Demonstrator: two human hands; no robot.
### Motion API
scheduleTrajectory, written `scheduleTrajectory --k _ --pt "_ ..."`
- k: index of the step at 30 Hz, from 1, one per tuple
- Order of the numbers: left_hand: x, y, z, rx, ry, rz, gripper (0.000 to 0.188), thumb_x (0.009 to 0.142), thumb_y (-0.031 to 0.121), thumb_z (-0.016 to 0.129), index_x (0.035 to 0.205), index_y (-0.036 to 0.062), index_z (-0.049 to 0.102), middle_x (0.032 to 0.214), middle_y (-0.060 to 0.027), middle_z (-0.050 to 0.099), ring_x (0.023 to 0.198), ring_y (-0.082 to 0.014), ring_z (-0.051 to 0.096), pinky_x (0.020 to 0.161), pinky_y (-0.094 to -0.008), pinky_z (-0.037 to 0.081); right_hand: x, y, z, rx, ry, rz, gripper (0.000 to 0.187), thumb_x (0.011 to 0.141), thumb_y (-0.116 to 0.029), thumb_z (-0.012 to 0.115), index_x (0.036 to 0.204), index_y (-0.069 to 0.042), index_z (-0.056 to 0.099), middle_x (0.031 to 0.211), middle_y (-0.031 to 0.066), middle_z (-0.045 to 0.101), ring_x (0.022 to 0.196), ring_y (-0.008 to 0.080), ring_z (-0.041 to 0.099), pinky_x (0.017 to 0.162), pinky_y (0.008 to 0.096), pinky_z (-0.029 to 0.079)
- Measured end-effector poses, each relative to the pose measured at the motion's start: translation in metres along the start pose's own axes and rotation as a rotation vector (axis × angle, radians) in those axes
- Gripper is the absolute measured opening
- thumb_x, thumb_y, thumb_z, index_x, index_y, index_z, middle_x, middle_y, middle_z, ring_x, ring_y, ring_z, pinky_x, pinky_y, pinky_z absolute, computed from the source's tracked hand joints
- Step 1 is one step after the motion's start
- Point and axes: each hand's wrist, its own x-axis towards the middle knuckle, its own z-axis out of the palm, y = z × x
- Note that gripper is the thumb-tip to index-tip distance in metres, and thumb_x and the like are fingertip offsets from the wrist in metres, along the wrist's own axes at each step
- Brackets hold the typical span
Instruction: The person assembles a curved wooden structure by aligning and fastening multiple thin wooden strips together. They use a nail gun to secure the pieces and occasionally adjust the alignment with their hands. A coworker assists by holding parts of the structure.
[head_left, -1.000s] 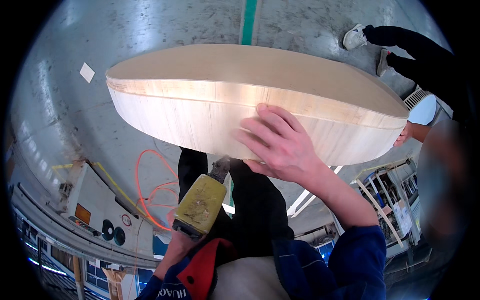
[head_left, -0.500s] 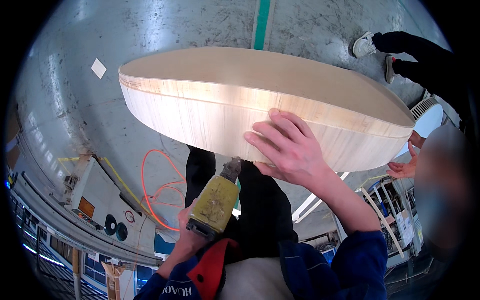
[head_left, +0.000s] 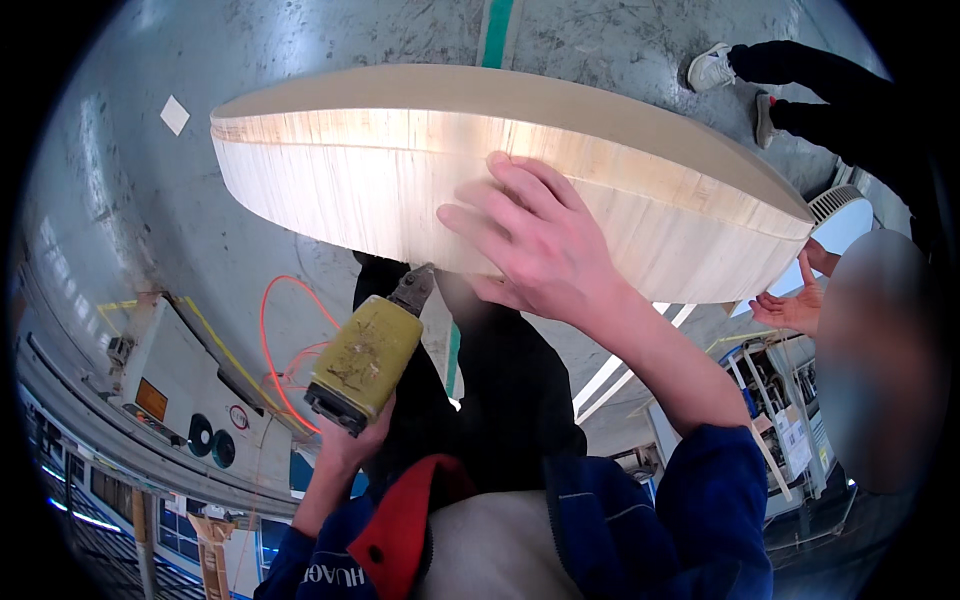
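Yellow tool (head_left: 365,355) and wooden shell (head_left: 310,190) both sit higher and farther left than half a second ago, the tool shifted more.
Head view: the curved shell spans the upper middle of the frame; the left hand (head_left: 365,435) is wrapped round the tool from below, fingers mostly hidden, nose at the shell's lower edge, contact unclear. The right hand (head_left: 545,250) lies spread on the pale side wall, fingers apart; whether its thumb hooks underneath cannot be told. A co-worker's hand (head_left: 790,305) is beside the right end. Being broad, the shell looks awkward and probably stiff, moderately heavy, its smooth wall perhaps slippery and thin rim likely to chip; best held under the lower edge, near both ends.
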Motion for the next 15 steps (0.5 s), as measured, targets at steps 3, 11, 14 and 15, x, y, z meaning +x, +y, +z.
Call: scheduleTrajectory --k 3,11,14,15 --pt "-0.001 0.003 0.006 -0.069 0.057 0.015 0.022 0.084 0.006 0.063 0.105 0.0005 0.063 0.099 -0.0106 0.065 0.09 -0.0219 0.062 0.08 -0.0341 0.049 0.0 0.0 0.0 0.017 0.004 -0.009 0.064 0.052 -0.023 0.078 0.113 -0.013 0.062 0.11 0.0049 0.057 0.113 0.0285 0.049 0.102 0.0413 0.037" --pt "-0.001 0.008 0.007 -0.041 0.053 0.004 0.023 0.08 0.003 0.065 0.104 0.0006 0.064 0.103 -0.0121 0.066 0.098 -0.0259 0.063 0.087 -0.0358 0.047 -0.002 -0.002 0.002 0.004 0.036 -0.015 0.061 0.052 -0.024 0.08 0.109 -0.012 0.062 0.11 0.0042 0.056 0.113 0.027 0.048 0.102 0.0401 0.037" --pt "-0.001 0.014 0.012 -0.111 0.12 0.03 0.025 0.08 0.002 0.066 0.105 0.0002 0.063 0.102 -0.012 0.066 0.099 -0.0249 0.063 0.086 -0.035 0.047 -0.003 -0.004 0.002 -0.023 0.027 -0.014 0.063 0.052 -0.025 0.081 0.111 -0.014 0.062 0.111 0.0041 0.057 0.114 0.0285 0.049 0.102 0.0411 0.037" --pt "-0.002 0.015 0.013 -0.18 0.149 0.01 0.025 0.08 0.002 0.066 0.106 0.0002 0.063 0.101 -0.0119 0.066 0.099 -0.0245 0.063 0.086 -0.0348 0.048 -0.003 -0.005 0.003 -0.029 0.023 -0.01 0.065 0.051 -0.025 0.081 0.113 -0.016 0.062 0.111 0.0042 0.057 0.114 0.0297 0.049 0.101 0.0421 0.037"
